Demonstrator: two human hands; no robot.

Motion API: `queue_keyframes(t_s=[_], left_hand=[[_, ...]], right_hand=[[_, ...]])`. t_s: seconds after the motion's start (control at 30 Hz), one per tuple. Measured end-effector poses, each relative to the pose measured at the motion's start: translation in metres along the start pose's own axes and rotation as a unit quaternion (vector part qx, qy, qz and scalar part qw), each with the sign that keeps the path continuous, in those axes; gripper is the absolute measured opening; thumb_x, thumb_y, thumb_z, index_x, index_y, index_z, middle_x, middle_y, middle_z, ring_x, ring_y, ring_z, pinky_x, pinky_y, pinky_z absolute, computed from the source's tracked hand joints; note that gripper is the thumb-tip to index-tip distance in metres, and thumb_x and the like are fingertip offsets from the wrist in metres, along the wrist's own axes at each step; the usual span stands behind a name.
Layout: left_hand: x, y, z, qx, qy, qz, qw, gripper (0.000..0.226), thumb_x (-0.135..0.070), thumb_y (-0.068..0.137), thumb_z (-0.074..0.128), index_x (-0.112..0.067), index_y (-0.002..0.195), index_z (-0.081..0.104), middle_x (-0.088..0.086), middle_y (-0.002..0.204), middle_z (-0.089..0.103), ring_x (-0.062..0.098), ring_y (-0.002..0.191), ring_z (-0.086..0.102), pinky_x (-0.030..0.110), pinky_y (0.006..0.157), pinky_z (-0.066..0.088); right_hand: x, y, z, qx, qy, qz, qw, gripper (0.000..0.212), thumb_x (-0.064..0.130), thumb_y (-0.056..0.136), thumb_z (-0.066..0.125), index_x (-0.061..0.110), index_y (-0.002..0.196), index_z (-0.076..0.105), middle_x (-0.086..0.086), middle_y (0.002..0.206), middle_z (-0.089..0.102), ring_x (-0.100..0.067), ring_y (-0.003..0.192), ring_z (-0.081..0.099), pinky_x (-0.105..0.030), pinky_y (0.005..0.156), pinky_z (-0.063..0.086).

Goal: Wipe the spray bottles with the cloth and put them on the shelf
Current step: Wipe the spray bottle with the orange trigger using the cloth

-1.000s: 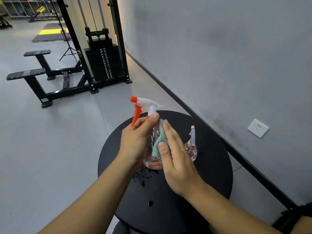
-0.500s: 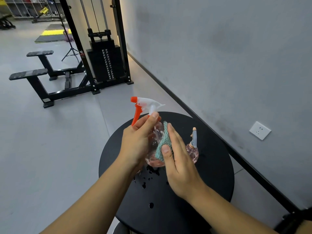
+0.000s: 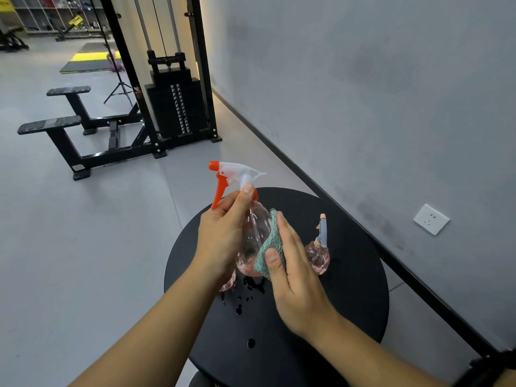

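Observation:
My left hand [image 3: 223, 236] grips a clear pink spray bottle [image 3: 255, 233] with a white head and orange trigger, held above the round black table [image 3: 349, 297]. My right hand [image 3: 296, 277] presses a teal cloth [image 3: 272, 244] flat against the bottle's right side, thumb on the cloth's lower edge. A second, smaller pink spray bottle [image 3: 318, 254] with a grey-blue nozzle stands on the table just right of my right hand. Part of another pink bottle [image 3: 229, 282] shows under my left wrist. No shelf is in view.
Water drops [image 3: 245, 298] lie on the table below the bottle. A grey wall with a socket [image 3: 431, 219] runs along the right. A black cable gym machine [image 3: 173, 104] and its benches [image 3: 50, 125] stand on the grey floor beyond.
My right hand and the cloth have slid slightly down and around the bottle's side. The bottle stays in my left hand's grip; the view has shifted a little.

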State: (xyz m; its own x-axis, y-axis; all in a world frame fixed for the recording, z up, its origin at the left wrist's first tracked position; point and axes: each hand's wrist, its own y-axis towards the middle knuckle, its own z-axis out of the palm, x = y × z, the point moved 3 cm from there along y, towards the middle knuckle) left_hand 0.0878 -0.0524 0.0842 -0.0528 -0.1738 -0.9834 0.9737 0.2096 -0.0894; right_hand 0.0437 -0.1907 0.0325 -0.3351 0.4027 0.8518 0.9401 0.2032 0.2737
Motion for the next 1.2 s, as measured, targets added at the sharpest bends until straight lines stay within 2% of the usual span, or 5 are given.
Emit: queue_keyframes(t_s=[0.13, 0.33, 0.57, 0.97, 1.2], left_hand=[[0.001, -0.005, 0.005, 0.020, 0.008, -0.009, 1.000, 0.049, -0.067, 0.088, 0.066, -0.023, 0.101, 0.084, 0.006, 0.098, 0.084, 0.025, 0.093, 0.082, 0.045, 0.089, 0.065], [0.003, -0.005, 0.011, -0.011, 0.017, 0.020, 1.000, 0.058, -0.065, 0.064, 0.084, -0.022, 0.103, 0.079, -0.002, 0.095, 0.082, 0.020, 0.092, 0.081, 0.038, 0.087, 0.065], [0.002, -0.006, 0.008, -0.034, -0.007, -0.002, 0.999, 0.028, -0.040, 0.083, 0.089, -0.014, 0.093, 0.084, -0.003, 0.083, 0.081, 0.009, 0.073, 0.079, 0.017, 0.058, 0.058], [-0.011, -0.003, 0.004, 0.024, -0.048, -0.012, 0.998, 0.046, -0.047, 0.098, 0.071, -0.002, 0.106, 0.078, 0.021, 0.101, 0.080, 0.025, 0.084, 0.079, 0.031, 0.072, 0.065], [-0.002, -0.007, 0.008, 0.069, -0.053, -0.026, 0.996, 0.053, -0.057, 0.074, 0.077, -0.012, 0.101, 0.081, 0.016, 0.100, 0.081, 0.033, 0.096, 0.080, 0.040, 0.084, 0.066]], right_hand=[[0.007, 0.005, -0.004, -0.017, 0.009, -0.003, 1.000, 0.055, 0.042, 0.112, 0.031, 0.038, 0.164, 0.013, 0.027, 0.170, 0.016, 0.007, 0.157, 0.010, -0.036, 0.130, 0.021], [0.005, 0.003, -0.002, -0.029, 0.018, 0.001, 0.999, 0.057, 0.046, 0.110, 0.030, 0.039, 0.164, 0.013, 0.027, 0.170, 0.017, 0.006, 0.157, 0.012, -0.035, 0.129, 0.025], [0.009, 0.001, 0.002, -0.039, 0.009, -0.017, 0.999, 0.056, 0.046, 0.110, 0.035, 0.048, 0.160, 0.010, 0.031, 0.169, 0.014, 0.004, 0.157, 0.013, -0.036, 0.127, 0.031], [0.011, 0.004, -0.007, -0.010, -0.002, 0.002, 1.000, 0.060, 0.044, 0.110, 0.035, 0.039, 0.165, 0.012, 0.031, 0.168, 0.014, 0.010, 0.155, 0.011, -0.034, 0.130, 0.023], [0.011, 0.009, -0.013, -0.019, 0.021, 0.008, 1.000, 0.060, 0.052, 0.109, 0.028, 0.033, 0.165, 0.020, 0.023, 0.168, 0.025, 0.002, 0.156, 0.021, -0.040, 0.127, 0.030]])
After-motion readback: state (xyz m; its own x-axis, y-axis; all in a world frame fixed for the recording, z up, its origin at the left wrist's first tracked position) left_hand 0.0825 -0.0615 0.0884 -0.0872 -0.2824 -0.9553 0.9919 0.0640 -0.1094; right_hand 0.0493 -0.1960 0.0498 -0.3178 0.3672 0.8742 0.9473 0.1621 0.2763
